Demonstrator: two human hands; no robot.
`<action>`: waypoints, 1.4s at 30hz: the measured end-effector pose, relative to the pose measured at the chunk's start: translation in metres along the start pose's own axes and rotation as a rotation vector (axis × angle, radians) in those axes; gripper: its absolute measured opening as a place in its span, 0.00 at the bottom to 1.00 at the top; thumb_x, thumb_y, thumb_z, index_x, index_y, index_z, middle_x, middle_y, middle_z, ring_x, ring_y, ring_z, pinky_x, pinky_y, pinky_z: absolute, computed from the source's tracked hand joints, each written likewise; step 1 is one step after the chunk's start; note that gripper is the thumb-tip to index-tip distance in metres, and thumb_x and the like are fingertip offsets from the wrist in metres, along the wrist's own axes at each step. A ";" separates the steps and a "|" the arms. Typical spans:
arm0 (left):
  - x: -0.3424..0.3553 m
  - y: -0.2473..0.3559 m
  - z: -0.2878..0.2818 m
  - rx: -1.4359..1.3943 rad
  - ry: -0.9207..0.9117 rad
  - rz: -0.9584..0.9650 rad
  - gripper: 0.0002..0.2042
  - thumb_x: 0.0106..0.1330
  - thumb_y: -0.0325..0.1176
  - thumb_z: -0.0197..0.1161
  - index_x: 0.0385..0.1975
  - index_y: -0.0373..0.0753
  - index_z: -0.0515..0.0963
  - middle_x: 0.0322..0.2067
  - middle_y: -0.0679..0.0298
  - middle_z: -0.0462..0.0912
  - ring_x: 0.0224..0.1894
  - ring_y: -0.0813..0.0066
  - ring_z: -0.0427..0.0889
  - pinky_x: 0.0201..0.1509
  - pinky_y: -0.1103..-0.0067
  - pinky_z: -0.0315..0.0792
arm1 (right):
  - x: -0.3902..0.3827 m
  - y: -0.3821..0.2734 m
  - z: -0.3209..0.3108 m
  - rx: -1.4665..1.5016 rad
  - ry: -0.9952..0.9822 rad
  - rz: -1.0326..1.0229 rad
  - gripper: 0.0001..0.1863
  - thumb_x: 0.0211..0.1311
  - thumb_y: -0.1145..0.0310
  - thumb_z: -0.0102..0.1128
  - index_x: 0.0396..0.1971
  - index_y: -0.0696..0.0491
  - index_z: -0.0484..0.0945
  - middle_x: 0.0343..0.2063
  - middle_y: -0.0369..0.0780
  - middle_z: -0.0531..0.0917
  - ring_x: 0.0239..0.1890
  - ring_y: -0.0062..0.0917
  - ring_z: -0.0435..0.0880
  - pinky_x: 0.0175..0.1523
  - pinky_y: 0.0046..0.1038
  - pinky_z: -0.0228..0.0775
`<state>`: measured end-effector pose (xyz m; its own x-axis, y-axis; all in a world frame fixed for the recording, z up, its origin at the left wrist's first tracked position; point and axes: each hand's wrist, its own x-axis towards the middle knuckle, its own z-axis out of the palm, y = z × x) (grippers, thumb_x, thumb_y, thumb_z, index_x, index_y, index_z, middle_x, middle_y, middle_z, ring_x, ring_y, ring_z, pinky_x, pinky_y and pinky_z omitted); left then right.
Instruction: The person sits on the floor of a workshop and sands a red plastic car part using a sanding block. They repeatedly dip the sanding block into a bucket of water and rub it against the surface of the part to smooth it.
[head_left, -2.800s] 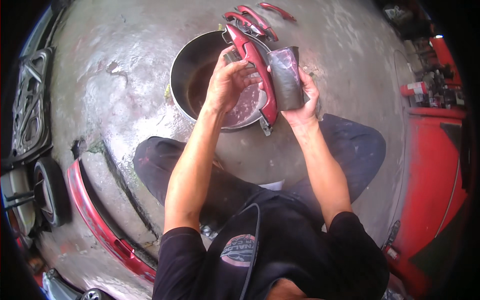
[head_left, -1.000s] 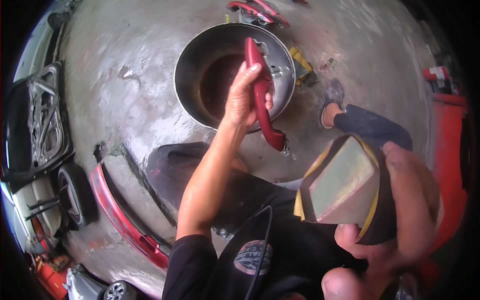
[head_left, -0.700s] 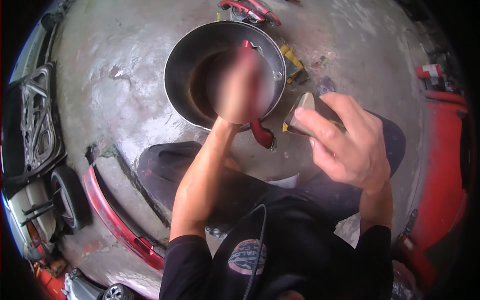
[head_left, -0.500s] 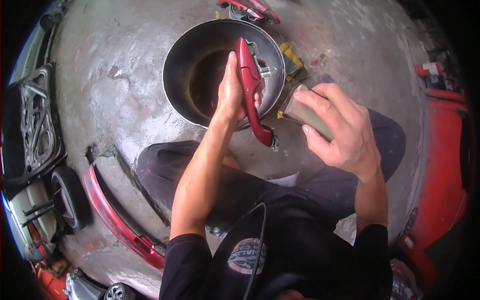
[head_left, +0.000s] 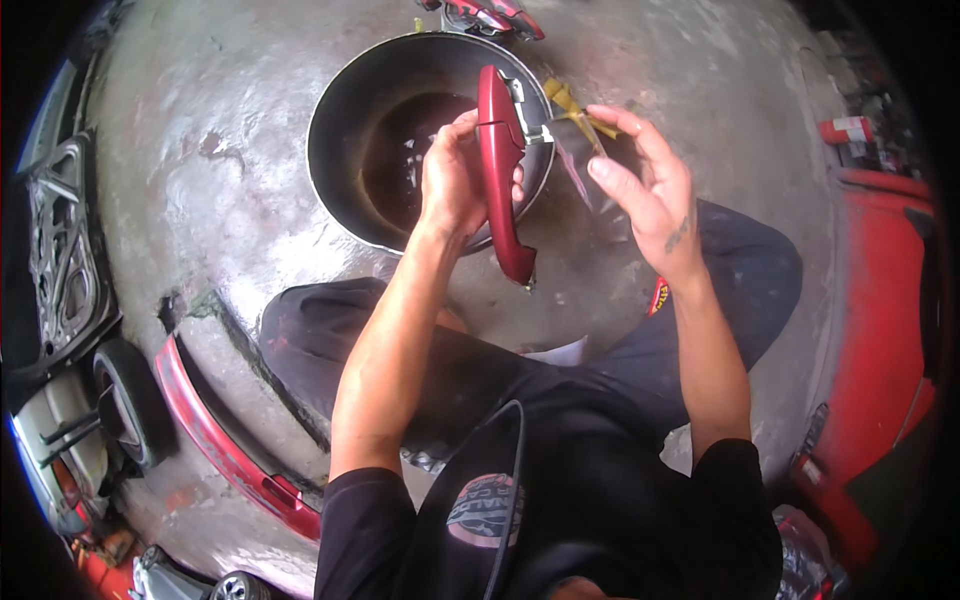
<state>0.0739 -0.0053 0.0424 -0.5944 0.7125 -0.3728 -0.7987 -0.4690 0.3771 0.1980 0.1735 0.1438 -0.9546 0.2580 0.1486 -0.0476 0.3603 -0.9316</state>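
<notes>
My left hand [head_left: 455,180] is wrapped round a glossy dark-red car door handle [head_left: 497,160], its palm side behind it. The handle stands nearly upright in the view, with metal bracket parts on its right edge. Below it sits a round black basin [head_left: 335,150] with brownish liquid at the bottom. To the right of the handle, my right hand [head_left: 645,190] pinches a thin piece of sandpaper [head_left: 594,140] between thumb and fingers. The sandpaper is seen almost edge-on and is partly blurred, close to the handle's bracket.
More red door handles [head_left: 490,18] lie beyond the basin. A yellow strip-like item [head_left: 562,96] is beside its rim. On the left are a red curved trim panel [head_left: 225,440], a tyre [head_left: 130,400] and a dark panel frame [head_left: 65,250]. A red car panel [head_left: 870,320] stands at right.
My right hand has moved left and up toward the handle, turning the sandpaper from its broad face to nearly edge-on. The handle has rotated slightly in my left hand.
</notes>
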 end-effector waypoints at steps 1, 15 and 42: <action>0.004 -0.005 -0.009 -0.077 -0.144 0.069 0.18 0.75 0.37 0.47 0.60 0.37 0.68 0.41 0.50 0.81 0.31 0.53 0.85 0.31 0.62 0.85 | 0.001 0.009 0.002 0.166 0.025 0.081 0.24 0.71 0.69 0.66 0.63 0.60 0.78 0.55 0.40 0.85 0.55 0.26 0.83 0.64 0.30 0.72; -0.002 -0.025 0.013 0.446 0.022 0.404 0.38 0.74 0.19 0.59 0.80 0.32 0.47 0.73 0.41 0.63 0.47 0.58 0.89 0.51 0.66 0.89 | 0.014 0.050 0.022 0.761 0.196 0.251 0.22 0.76 0.66 0.57 0.66 0.57 0.75 0.57 0.39 0.83 0.59 0.24 0.81 0.65 0.31 0.73; 0.008 0.006 0.017 0.493 -0.117 0.402 0.23 0.73 0.22 0.66 0.67 0.27 0.74 0.63 0.49 0.79 0.53 0.63 0.87 0.48 0.68 0.90 | 0.041 0.094 0.011 1.195 0.243 0.454 0.19 0.78 0.59 0.48 0.51 0.55 0.84 0.48 0.42 0.89 0.50 0.34 0.89 0.53 0.42 0.84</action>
<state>0.0663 0.0067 0.0559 -0.8020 0.5962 -0.0371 -0.3623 -0.4360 0.8238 0.1514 0.2083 0.0590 -0.8830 0.3456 -0.3176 -0.0873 -0.7857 -0.6124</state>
